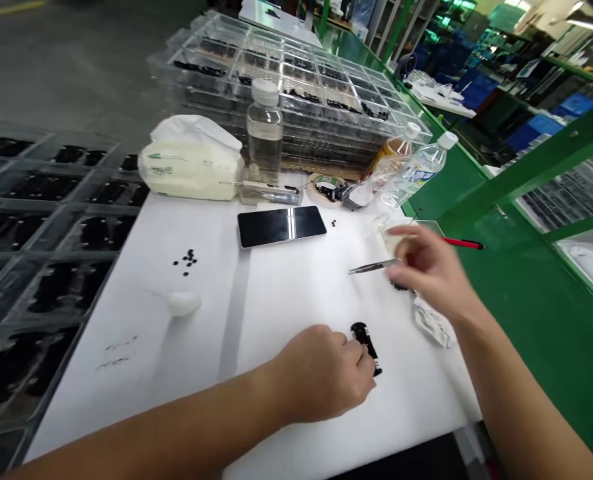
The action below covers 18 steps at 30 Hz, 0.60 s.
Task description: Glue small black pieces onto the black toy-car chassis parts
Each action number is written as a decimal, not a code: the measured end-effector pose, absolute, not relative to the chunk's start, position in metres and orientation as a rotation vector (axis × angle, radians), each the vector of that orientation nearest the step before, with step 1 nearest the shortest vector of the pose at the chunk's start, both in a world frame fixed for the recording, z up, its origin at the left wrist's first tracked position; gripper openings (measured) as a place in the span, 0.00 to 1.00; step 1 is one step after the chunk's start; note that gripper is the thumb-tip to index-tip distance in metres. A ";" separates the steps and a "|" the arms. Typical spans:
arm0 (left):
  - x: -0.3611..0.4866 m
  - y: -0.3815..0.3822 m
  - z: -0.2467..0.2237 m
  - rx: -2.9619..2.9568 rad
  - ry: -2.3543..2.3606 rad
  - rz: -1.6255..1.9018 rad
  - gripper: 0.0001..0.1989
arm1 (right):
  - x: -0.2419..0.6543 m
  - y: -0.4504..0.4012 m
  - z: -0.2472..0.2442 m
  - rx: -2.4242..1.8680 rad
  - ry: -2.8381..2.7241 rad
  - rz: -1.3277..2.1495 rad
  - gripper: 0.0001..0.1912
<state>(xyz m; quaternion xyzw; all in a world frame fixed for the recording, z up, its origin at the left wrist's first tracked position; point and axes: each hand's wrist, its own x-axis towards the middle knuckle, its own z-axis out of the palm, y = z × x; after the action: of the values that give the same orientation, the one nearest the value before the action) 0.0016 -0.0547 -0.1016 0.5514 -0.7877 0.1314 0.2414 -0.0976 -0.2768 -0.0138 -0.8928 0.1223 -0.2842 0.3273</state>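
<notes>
My left hand is closed at the near middle of the white table, its fingers on a small black part that lies flat. Part of that piece is hidden beneath the fingers. To the right, my right hand holds metal tweezers between thumb and fingers, the tips pointing left above the table. Beneath the right hand, small dark pieces are partly covered. A crumpled white wrapper lies beside them.
A phone lies mid-table, with a tissue pack, a clear bottle and two drink bottles behind. Small black squares sit at left. Stacked clear trays stand at the back; more trays are left.
</notes>
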 end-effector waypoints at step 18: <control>0.009 -0.057 -0.085 1.479 -2.152 0.159 0.11 | -0.171 -0.289 -0.023 -2.518 0.296 0.109 0.06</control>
<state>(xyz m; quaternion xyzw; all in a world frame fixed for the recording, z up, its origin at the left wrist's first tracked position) 0.0088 -0.0573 -0.0846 0.5459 -0.7944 0.0586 0.2599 -0.1710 -0.2893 -0.0229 -0.9474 0.1114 0.0411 0.2974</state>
